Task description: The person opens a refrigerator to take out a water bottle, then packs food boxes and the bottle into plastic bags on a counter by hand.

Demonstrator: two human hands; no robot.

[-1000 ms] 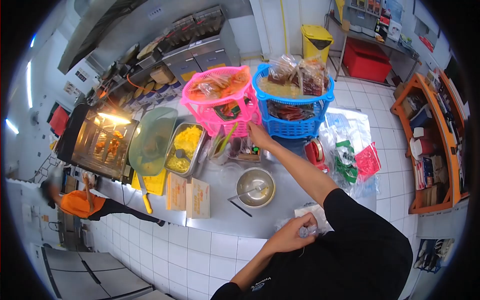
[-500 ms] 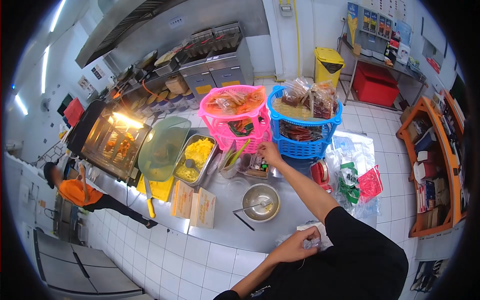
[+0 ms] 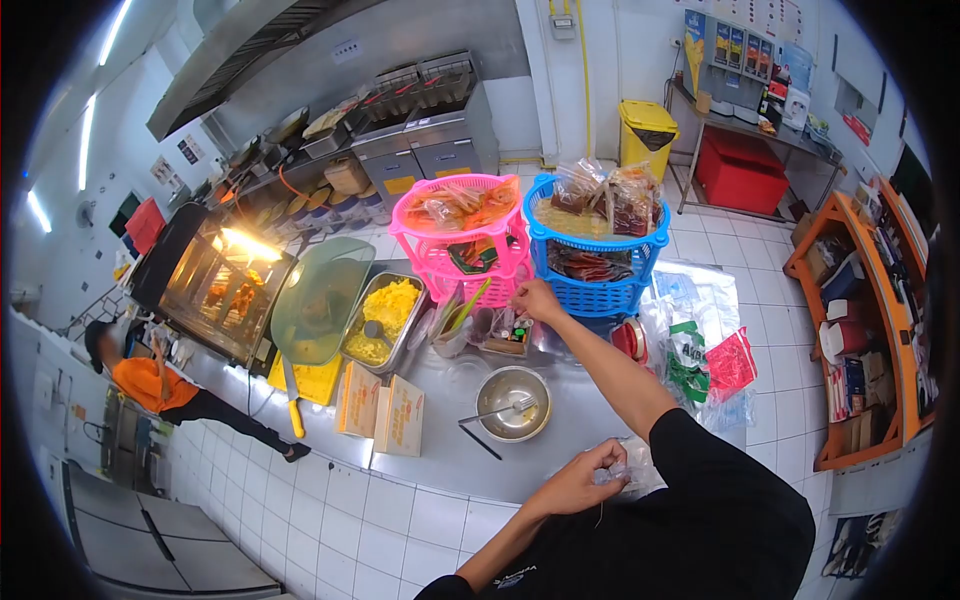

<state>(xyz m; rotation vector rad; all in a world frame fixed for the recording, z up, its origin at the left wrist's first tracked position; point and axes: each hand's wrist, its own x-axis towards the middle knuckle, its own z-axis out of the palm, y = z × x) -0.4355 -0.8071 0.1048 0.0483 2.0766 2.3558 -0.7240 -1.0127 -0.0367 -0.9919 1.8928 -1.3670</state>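
Observation:
My left hand [image 3: 578,484] is closed on the gathered neck of a clear plastic bag [image 3: 632,470] close to my body, at the table's front edge. With the arm stretched out, my right hand [image 3: 535,300] is at a small box [image 3: 508,338] of little items below the baskets. Its fingers look pinched together; what is between them is too small to make out. Left of that hand stands a clear container [image 3: 449,343] with a green-handled utensil. A steel bowl [image 3: 513,404] holding a fork-like utensil lies between my two hands.
Behind are a pink basket [image 3: 462,228] and a blue basket [image 3: 597,262] of bagged food. Further left are a tray of yellow food [image 3: 388,312], two cartons [image 3: 398,415], a knife [image 3: 293,400] and a lit display case [image 3: 225,285]. A person in orange [image 3: 140,383] stands beyond.
The view has shifted slightly. My right hand stays at the small box with its fingers a little lower, and my left hand keeps hold of the plastic bag.

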